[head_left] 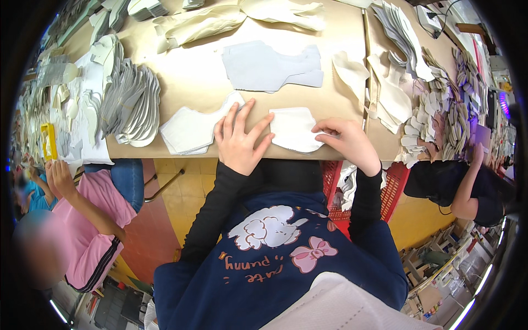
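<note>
On the table in front of me lies a small white cut piece of sheet material (291, 125), curved along its near side. My right hand (352, 142) pinches its right edge between thumb and fingers. My left hand (241, 140) rests with fingers spread; its fingertips reach this piece's left edge and the right part of a larger white stack (188, 131). That stack has a curved outline, and its right part is partly hidden under the left hand. Beyond both hands lies a flat stack of pale grey-blue cut pieces (269, 67).
Fanned grey and white pieces (131, 102) are piled at left. Cream pieces (236, 21) lie along the back, others (352, 74) at right. A red basket (395, 190) stands beneath the table edge. A person in pink (96, 220) sits at left; another person's arm (467, 187) shows at right.
</note>
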Demonstrator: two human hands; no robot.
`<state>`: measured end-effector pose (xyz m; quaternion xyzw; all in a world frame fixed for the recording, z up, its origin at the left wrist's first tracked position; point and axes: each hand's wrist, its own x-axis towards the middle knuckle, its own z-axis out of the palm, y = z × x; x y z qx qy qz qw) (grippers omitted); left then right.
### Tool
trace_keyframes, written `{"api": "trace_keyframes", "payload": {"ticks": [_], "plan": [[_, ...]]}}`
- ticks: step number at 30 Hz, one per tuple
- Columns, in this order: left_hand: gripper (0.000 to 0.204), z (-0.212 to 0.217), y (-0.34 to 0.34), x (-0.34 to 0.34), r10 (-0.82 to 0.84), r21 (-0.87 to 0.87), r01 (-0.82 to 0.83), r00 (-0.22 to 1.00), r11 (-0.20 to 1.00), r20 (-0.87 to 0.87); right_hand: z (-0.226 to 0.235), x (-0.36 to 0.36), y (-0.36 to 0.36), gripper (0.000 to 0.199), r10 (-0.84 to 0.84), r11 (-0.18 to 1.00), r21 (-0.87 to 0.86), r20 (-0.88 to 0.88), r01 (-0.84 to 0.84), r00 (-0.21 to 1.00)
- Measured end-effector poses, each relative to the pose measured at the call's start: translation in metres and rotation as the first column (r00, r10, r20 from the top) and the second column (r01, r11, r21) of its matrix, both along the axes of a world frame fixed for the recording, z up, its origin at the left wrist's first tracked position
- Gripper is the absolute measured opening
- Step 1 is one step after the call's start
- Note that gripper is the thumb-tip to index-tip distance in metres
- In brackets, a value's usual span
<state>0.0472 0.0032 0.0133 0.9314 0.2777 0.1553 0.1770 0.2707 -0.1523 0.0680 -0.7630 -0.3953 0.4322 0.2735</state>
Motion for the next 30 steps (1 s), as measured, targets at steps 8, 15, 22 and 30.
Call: {"api": "trace_keyframes", "payload": {"ticks": [8, 15, 22, 30], "plan": [[0.038, -0.001, -0.003, 0.001, 0.009, 0.024, -0.009, 1.000, 1.000, 0.002, -0.003, -0.007, -0.002, 0.020, -0.028, 0.998, 0.055, 0.109, 0.022, 0.994], [0.044, 0.000, -0.044, 0.025, -0.213, -0.136, 0.228, 0.970, 0.964, 0.115, -0.010, -0.017, -0.004, 0.018, -0.061, 0.991, 0.128, 0.217, 0.034, 0.974], [0.057, -0.001, -0.052, 0.036, -0.233, -0.063, 0.230, 0.971, 0.971, -0.052, -0.003, 0.002, -0.034, 0.019, -0.126, 0.982, 0.180, 0.349, 0.066, 0.929], [0.056, -0.003, -0.052, 0.036, -0.234, -0.052, 0.231, 0.969, 0.972, -0.084, -0.001, 0.006, -0.055, 0.027, -0.370, 0.929, 0.083, 0.133, 0.361, 0.920]]}}
